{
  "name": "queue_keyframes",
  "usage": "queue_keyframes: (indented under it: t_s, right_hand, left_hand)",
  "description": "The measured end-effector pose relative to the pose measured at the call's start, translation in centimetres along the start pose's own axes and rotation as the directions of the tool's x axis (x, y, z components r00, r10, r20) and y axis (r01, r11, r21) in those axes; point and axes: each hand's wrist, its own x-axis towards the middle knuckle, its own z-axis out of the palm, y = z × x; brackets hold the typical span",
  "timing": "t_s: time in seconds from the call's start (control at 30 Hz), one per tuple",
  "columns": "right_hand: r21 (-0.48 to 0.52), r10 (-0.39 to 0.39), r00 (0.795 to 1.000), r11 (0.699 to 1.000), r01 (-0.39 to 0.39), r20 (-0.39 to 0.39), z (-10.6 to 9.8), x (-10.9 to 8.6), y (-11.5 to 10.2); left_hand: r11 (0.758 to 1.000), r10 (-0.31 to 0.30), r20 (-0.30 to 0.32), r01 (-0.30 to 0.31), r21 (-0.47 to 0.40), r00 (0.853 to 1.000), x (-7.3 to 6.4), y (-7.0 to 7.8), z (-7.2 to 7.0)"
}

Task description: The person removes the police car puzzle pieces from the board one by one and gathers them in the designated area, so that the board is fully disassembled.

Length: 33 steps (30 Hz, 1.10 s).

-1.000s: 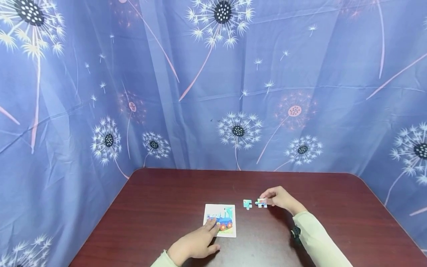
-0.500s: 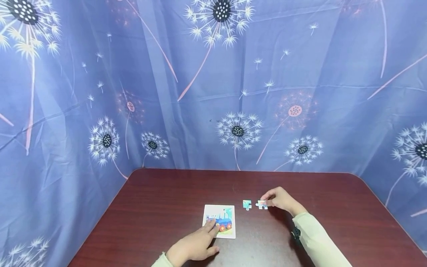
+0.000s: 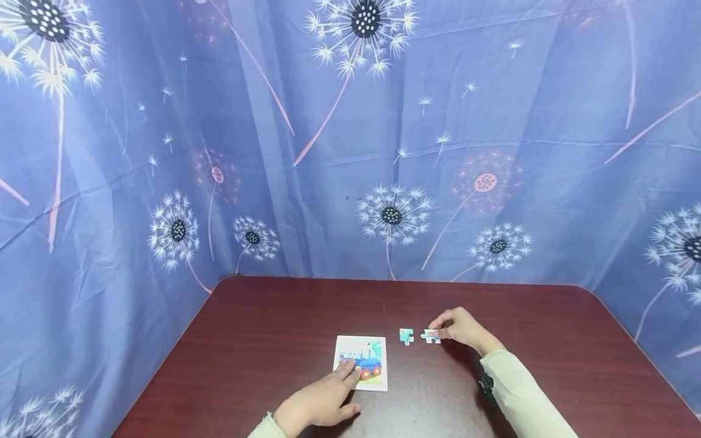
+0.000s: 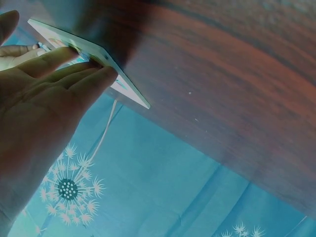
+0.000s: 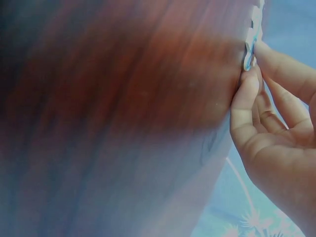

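My left hand [image 3: 322, 398] lies with its fingers extended over a square picture puzzle board [image 3: 379, 384] showing a blue tractor with red wheels. In the left wrist view the fingertips [image 4: 107, 74] rest on the board's face. Farther right, my right hand [image 3: 462, 328] pinches a jigsaw piece [image 3: 431, 336] between thumb and fingers at its right edge. The right wrist view has that piece [image 5: 250, 47] edge-on by the thumb tip, low over the table. A second, light-blue jigsaw piece [image 3: 406, 336] lies just left of the held one, apart from it and from the board.
Everything sits on a dark red-brown wooden table [image 3: 263, 340] with rounded far corners. Blue curtains [image 3: 328, 231] printed with dandelions hang behind it and along both sides.
The right hand and its jigsaw piece have shifted very slightly toward the near side and right, the piece looking flatter to the table. The left hand has stayed on the board.
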Motion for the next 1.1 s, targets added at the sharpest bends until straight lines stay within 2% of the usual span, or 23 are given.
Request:
queue_keyframes:
  t_s: [0.43,0.6,0.77,0.93,1.1]
  right_hand:
    - [0.01,0.0,1.0,1.0,0.0,-0.011,0.0,0.1,-0.7]
    - [0.036,-0.059,0.997,0.998,0.061,-0.044,0.4,0.6,-1.4]
    - [0.085,-0.138,0.99,0.986,0.141,-0.037,1.7,1.3,-2.6]
    - [0.12,-0.21,0.977,0.971,0.206,0.022,3.9,1.9,-4.1]
    - [0.164,-0.293,0.947,0.949,0.271,0.132,6.2,2.0,-5.7]
  left_hand:
    - [1.0,0.002,-0.006,-0.002,-0.001,1.0,-0.1,-0.2,0.0]
    - [1.0,-0.002,0.001,0.002,-0.009,1.0,-0.1,-0.2,0.1]
    - [1.0,-0.004,0.006,0.004,-0.024,1.0,0.0,-0.2,0.2]
    - [1.0,-0.008,-0.002,0.008,-0.021,1.0,0.1,-0.1,0.2]
    - [1.0,-0.02,0.007,0.02,-0.023,1.0,0.0,-0.1,0.2]
